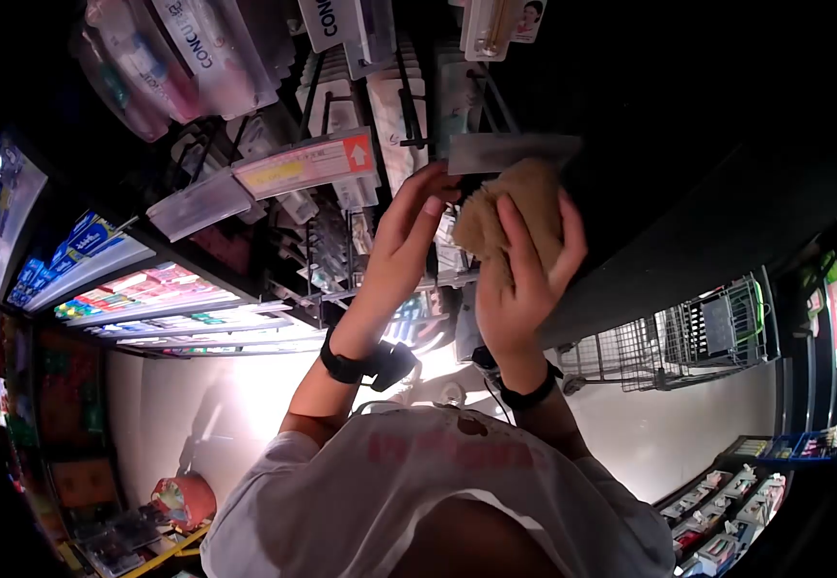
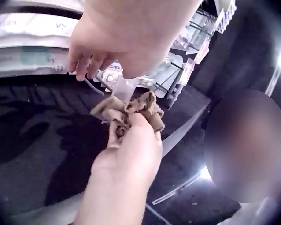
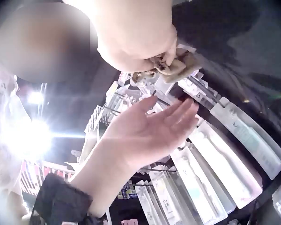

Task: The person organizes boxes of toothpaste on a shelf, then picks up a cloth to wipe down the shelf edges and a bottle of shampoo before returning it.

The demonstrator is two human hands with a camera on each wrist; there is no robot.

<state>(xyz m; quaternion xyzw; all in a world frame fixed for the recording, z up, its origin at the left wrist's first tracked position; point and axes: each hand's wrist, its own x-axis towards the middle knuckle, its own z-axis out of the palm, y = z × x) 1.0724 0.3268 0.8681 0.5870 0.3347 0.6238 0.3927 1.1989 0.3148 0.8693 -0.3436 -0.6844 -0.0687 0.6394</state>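
My right hand (image 1: 519, 279) grips a bunched brown cloth (image 1: 519, 207), its fingers spread over the folds. The cloth overlaps the lower edge of a clear label holder (image 1: 495, 152) at the end of a display hook in the head view. Crumpled folds of the cloth (image 2: 147, 105) stick out past the thumb in the left wrist view. Just left of the cloth is my left hand (image 1: 404, 236), raised near the hook ends. In the right wrist view this left hand (image 3: 152, 129) has its palm up, its fingers loosely extended and nothing in them.
Packaged goods (image 1: 197, 48) hang on hooks above, with a price label (image 1: 303, 166) in front. Lit shelves of boxes (image 1: 148, 289) stand at the left. A dark panel (image 1: 650, 250) lies right of the hands, and a shopping cart (image 1: 688, 332) stands behind it.
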